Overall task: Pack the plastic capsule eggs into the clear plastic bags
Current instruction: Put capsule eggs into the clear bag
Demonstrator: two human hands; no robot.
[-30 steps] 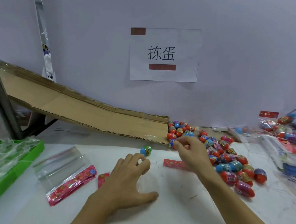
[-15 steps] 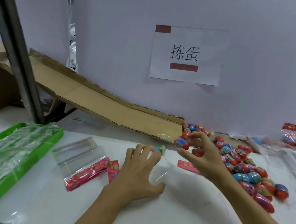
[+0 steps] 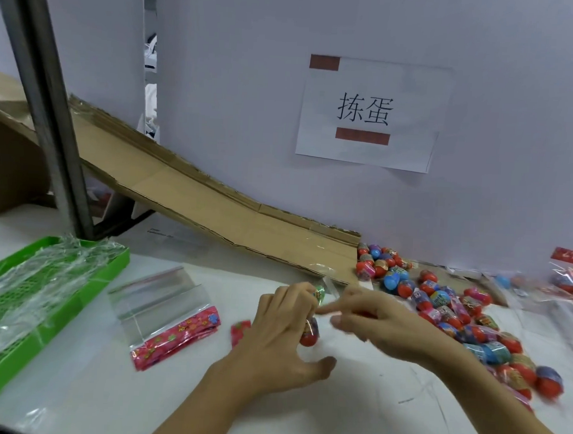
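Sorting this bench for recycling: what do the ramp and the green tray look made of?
The ramp looks like plain brown corrugated cardboard, matte, with ragged edges and fold creases. The green tray looks like glossy moulded plastic with a perforated mesh floor, draped in crinkled clear film.

A person's 2 hands meet over a white table (image 3: 70, 391). The left hand (image 3: 282, 342) curls around a red capsule egg (image 3: 309, 334), with a green one (image 3: 319, 292) at its fingertips. The right hand (image 3: 382, 324) points a finger toward them. A pile of capsule eggs (image 3: 456, 312) lies to the right, below a cardboard ramp (image 3: 212, 209). Clear plastic bags (image 3: 164, 296) and a green tray (image 3: 25, 306) sit left.
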